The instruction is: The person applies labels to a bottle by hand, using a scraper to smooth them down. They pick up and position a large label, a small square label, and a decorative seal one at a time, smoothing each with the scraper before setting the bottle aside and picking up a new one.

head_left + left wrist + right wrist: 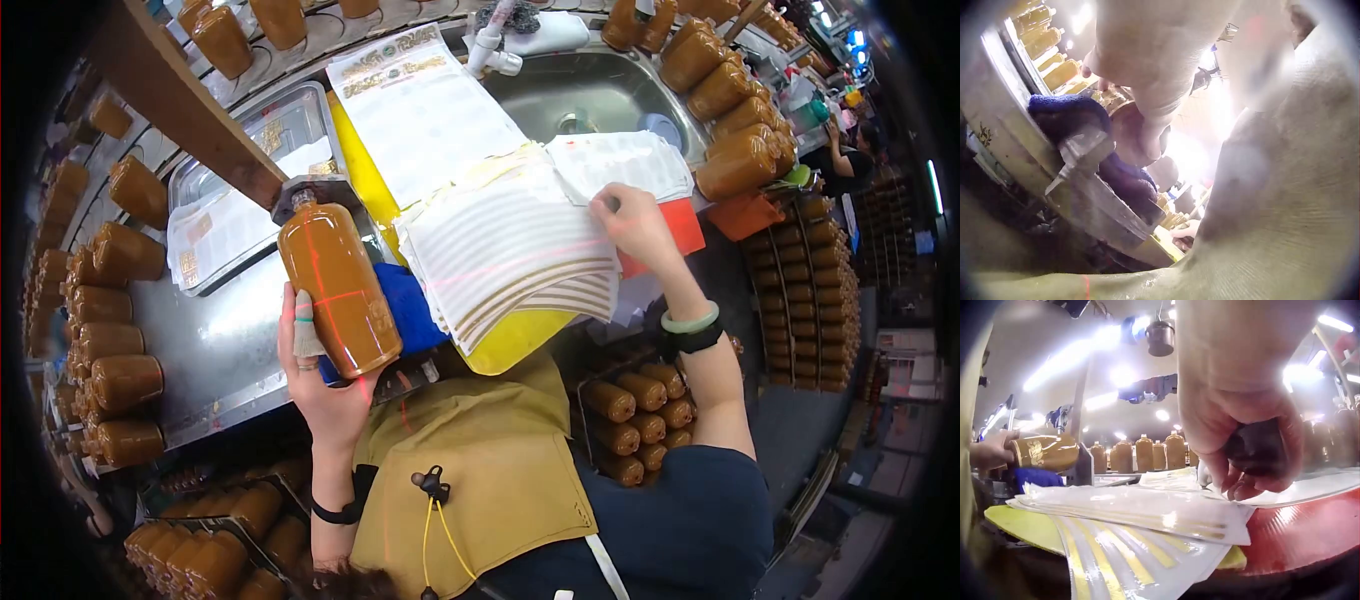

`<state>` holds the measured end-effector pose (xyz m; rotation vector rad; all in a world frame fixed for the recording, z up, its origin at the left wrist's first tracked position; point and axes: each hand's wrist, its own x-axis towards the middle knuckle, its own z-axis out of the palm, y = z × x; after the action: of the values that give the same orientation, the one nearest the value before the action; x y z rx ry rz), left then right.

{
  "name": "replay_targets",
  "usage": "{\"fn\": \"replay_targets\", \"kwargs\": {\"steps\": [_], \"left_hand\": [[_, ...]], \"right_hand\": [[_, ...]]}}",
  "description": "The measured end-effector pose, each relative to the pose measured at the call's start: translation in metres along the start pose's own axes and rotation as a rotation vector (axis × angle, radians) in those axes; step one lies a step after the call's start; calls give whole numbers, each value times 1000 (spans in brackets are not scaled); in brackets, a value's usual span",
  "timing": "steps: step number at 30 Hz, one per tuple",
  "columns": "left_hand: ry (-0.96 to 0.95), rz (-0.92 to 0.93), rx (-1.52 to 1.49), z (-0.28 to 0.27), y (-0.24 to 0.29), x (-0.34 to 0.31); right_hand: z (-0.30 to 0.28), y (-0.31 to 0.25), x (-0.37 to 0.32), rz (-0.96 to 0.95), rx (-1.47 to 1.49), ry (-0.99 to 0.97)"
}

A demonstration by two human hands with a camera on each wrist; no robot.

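Far left, rows of filled bottles (110, 340) lie on their sides along the metal counter (225, 330). Left hand (320, 385) is curled round the base of a brown bottle (338, 285), thumb on one side and fingers on the other. It holds the bottle tilted, neck away from the person, above the counter edge just beside a blue cloth (410, 305). At centre, fanned label sheets (510, 250) lie on a yellow board (520, 335). Right hand (632, 225) has its fingers curled, pinching the edge of the top sheet near a red board (685, 225). The sink (590, 90) is behind.
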<state>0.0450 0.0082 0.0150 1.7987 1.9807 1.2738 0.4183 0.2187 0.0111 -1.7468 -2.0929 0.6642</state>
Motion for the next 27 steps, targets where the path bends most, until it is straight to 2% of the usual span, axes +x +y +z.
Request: {"fn": "replay_targets", "kwargs": {"steps": [2,4,6,7,9,10,12,15,16,17,18,19,20,21,22,23,27], "left_hand": [[1,2,1,0,0,-1],[0,1,5,0,0,-1],[2,-5,6,0,1,-1],[8,-3,4,1,1,1],[10,-11,-15,1,1,0],[5,-8,-15,1,1,-1],[15,-11,-35,2,2,-1],[28,-25,-18,0,3,-3],[35,-31,-4,1,3,-3],[20,-100,-89,2,1,-5],[12,-175,-164,2,-1,-8],[21,-167,-66,2,0,-9],[37,-213,-134,4,-3,-13],[55,-202,-159,5,-7,-13],[68,-190,-189,6,-11,-15],[81,-202,-169,7,-14,-16],[48,-206,-224,9,-18,-16]], "right_hand": [[-17,26,13,-7,-20,89],[-62,25,28,222,-329,440],[-87,46,34,188,-800,770],[-87,46,36,184,-800,776],[-75,41,34,228,-493,486],[-61,48,35,197,-482,424],[-38,59,40,264,-588,378],[-46,64,36,362,-543,381],[-56,52,25,404,-549,425],[-67,59,13,371,-542,526],[-79,74,-3,147,-586,686],[-92,57,-21,266,-531,697],[-105,65,-33,430,-470,708],[-114,84,-51,363,-504,811],[-121,114,-66,450,-466,891],[-126,134,-79,590,-436,910],[-102,219,-124,683,-318,935]]}}
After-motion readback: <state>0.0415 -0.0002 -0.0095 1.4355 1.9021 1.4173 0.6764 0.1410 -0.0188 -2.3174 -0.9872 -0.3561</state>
